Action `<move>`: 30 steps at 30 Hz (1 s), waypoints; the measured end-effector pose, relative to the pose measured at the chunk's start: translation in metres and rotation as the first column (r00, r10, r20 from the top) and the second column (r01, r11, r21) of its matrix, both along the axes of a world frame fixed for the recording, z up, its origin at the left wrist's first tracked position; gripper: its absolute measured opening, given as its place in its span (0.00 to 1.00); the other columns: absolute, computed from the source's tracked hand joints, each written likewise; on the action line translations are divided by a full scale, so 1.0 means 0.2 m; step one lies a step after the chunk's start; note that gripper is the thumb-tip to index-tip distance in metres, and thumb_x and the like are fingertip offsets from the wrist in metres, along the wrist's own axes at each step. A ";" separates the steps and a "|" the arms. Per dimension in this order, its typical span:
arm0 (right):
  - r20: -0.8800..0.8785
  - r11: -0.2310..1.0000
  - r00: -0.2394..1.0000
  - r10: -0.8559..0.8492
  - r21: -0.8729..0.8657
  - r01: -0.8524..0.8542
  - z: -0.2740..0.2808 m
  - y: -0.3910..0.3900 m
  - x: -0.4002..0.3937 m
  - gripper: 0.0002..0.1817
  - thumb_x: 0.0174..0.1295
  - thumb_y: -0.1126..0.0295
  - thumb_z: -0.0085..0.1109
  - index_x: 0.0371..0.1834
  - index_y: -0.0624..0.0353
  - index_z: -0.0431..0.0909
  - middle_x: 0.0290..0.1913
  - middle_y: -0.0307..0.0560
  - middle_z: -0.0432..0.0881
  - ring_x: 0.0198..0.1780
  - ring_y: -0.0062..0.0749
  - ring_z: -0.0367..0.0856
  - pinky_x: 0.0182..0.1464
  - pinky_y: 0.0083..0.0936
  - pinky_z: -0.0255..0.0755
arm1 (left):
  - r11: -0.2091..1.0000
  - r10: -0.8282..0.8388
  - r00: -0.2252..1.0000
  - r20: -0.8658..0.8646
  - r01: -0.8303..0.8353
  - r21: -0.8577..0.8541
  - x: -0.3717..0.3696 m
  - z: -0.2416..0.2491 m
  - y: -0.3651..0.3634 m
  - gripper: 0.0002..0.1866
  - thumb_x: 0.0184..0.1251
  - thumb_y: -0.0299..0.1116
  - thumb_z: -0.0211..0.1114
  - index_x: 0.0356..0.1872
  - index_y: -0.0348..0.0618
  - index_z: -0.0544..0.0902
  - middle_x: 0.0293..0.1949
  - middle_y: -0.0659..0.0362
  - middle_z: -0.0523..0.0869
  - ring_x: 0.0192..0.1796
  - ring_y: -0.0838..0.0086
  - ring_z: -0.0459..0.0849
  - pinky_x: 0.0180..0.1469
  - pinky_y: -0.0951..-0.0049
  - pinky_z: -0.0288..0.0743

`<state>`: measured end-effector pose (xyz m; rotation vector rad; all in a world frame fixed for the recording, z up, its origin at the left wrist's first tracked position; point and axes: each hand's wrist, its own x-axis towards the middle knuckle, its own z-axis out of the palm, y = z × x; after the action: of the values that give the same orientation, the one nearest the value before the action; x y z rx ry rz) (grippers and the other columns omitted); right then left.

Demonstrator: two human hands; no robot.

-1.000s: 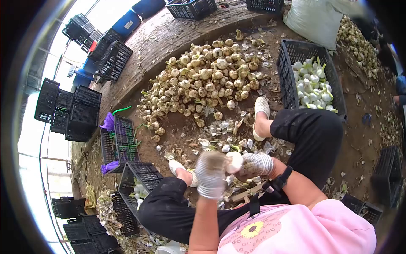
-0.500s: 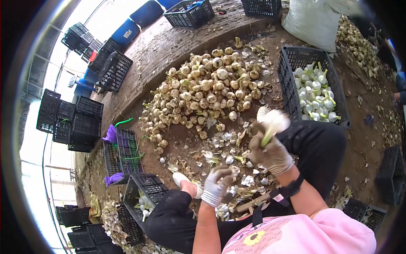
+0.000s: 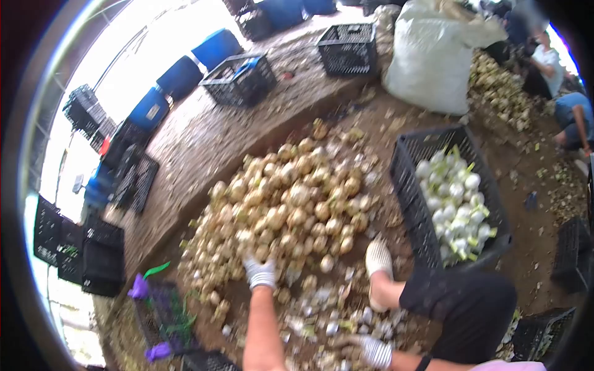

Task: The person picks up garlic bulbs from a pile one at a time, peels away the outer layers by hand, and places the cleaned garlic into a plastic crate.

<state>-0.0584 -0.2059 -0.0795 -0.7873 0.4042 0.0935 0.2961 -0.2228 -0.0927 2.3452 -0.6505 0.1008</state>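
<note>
My left hand (image 3: pixel 260 272), in a striped work glove, reaches into the near edge of a big heap of unpeeled garlic bulbs (image 3: pixel 300 195). Its thumb and fingers look apart, though the dirty fingertips blend with the bulbs. Low in the view my right hand (image 3: pixel 369 351), gloved too, hangs over the peelings (image 3: pixel 309 324) on the ground. Blur covers its fingers, and whether anything small is in them I cannot make out. Right of the heap, a black plastic crate (image 3: pixel 408 210) holds peeled white garlic bulbs (image 3: pixel 455 204) with green stems.
My shod foot (image 3: pixel 378 260) stands between the heap and the crate. A large white sack (image 3: pixel 430 59) is behind it. More black crates (image 3: pixel 349 52) and blue barrels (image 3: pixel 179 77) line the back and left. Other people (image 3: pixel 572 117) sit at far right near another garlic heap (image 3: pixel 501 89).
The peeled garlic bulb has left my right hand, which has come down toward the peelings. My left hand has stretched forward to the heap. The view has shifted.
</note>
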 end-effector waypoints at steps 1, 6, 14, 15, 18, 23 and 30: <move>-0.104 0.993 0.994 0.027 0.113 -0.015 -0.15 0.04 0.01 0.26 0.57 0.55 0.60 0.54 0.61 0.72 0.50 0.48 0.77 0.51 0.35 0.75 0.54 0.31 0.68 | 0.991 0.022 0.993 -0.113 -0.007 0.132 0.14 -0.03 -0.09 0.42 0.44 0.41 0.72 0.63 0.45 0.63 0.63 0.43 0.61 0.64 0.52 0.61 0.66 0.64 0.56; -0.244 0.989 0.961 -0.131 -0.096 0.110 0.25 -0.17 0.10 0.14 0.62 0.66 0.53 0.49 0.61 0.74 0.40 0.45 0.80 0.39 0.28 0.79 0.38 0.24 0.75 | 0.965 0.192 0.925 -0.327 -0.117 0.234 0.45 -0.35 -0.41 0.31 0.48 0.38 0.68 0.57 0.43 0.72 0.55 0.40 0.73 0.54 0.54 0.75 0.56 0.64 0.68; -0.012 0.967 0.973 -0.230 -0.113 0.227 0.17 -0.10 0.06 0.17 0.60 0.68 0.57 0.51 0.63 0.74 0.46 0.48 0.79 0.44 0.31 0.78 0.48 0.28 0.73 | 0.987 -0.161 0.979 0.125 0.162 0.004 -0.21 0.08 0.01 0.08 0.52 0.36 0.62 0.29 0.44 0.83 0.29 0.50 0.83 0.33 0.56 0.82 0.38 0.62 0.75; -0.070 0.846 0.995 -0.068 -0.533 0.021 0.15 -0.12 0.05 0.23 0.60 0.68 0.58 0.59 0.56 0.69 0.50 0.47 0.78 0.52 0.37 0.76 0.51 0.33 0.73 | 0.985 -0.170 0.983 0.073 0.167 0.047 -0.39 0.19 0.10 0.08 0.53 0.37 0.62 0.29 0.45 0.83 0.27 0.51 0.83 0.31 0.57 0.82 0.35 0.62 0.75; -0.201 0.596 0.979 -0.018 -0.788 -0.151 0.32 -0.14 0.06 0.29 0.51 0.56 0.65 0.54 0.60 0.72 0.41 0.53 0.80 0.44 0.39 0.79 0.49 0.30 0.71 | 0.971 -0.137 0.988 -0.068 0.148 0.188 -0.83 0.25 0.44 0.13 0.52 0.45 0.64 0.31 0.48 0.80 0.24 0.53 0.82 0.26 0.58 0.81 0.29 0.62 0.74; -0.254 0.099 0.958 0.135 -0.958 -0.268 0.27 0.05 0.02 0.20 0.50 0.61 0.58 0.49 0.48 0.74 0.40 0.49 0.79 0.42 0.45 0.79 0.44 0.35 0.73 | 0.958 -0.133 0.932 -0.337 0.208 0.198 -1.37 0.55 0.72 0.15 0.53 0.49 0.62 0.34 0.50 0.81 0.25 0.52 0.83 0.27 0.57 0.82 0.30 0.62 0.74; 0.219 0.743 0.974 -0.058 -0.642 0.188 0.41 0.10 -0.01 0.13 0.53 0.71 0.59 0.43 0.59 0.77 0.37 0.44 0.81 0.36 0.27 0.78 0.40 0.23 0.73 | 0.913 -0.242 0.963 -0.117 0.186 -0.362 -1.48 0.66 0.95 0.36 0.43 0.36 0.75 0.54 0.33 0.69 0.46 0.44 0.74 0.46 0.54 0.76 0.51 0.64 0.70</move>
<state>-0.0611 -0.1858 0.0019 -1.4619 0.3068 -0.2684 -0.0005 -0.0322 0.0400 1.9057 -0.7405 -0.0668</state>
